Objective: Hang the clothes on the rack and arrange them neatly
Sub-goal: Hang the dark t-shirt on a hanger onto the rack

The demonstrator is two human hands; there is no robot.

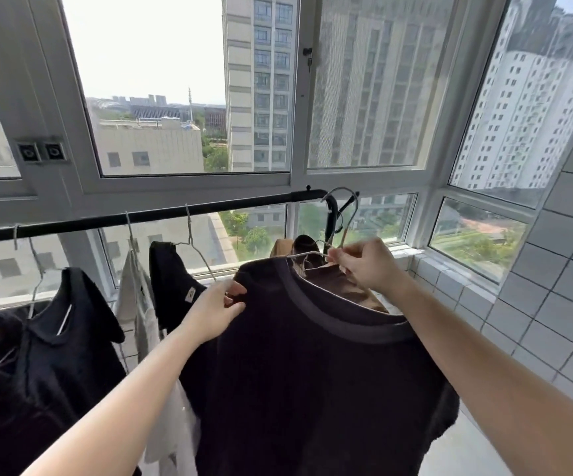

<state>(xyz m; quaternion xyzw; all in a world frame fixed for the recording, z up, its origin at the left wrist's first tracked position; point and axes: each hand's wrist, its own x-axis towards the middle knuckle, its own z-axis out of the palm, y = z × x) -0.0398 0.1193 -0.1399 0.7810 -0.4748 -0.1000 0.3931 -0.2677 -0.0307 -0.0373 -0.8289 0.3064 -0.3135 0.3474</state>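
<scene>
A dark sweatshirt (312, 389) with a grey ribbed collar hangs on a wire hanger (348, 214) in front of me. My right hand (369, 266) pinches the hanger's neck just below the hook, which rises above the right end of the black rack bar (140, 216). My left hand (218, 314) grips the sweatshirt's left shoulder. Along the bar hang a black garment with a label (175, 286), a white garment (137, 304) and a black collared top (68, 331). A brown garment (346, 286) shows behind the sweatshirt's collar.
Large windows (192, 97) run behind the rack, with a tiled sill (450, 280) beneath them. A white tiled wall (559, 286) closes the right side. The rack's upright post (331, 218) stands at the bar's right end.
</scene>
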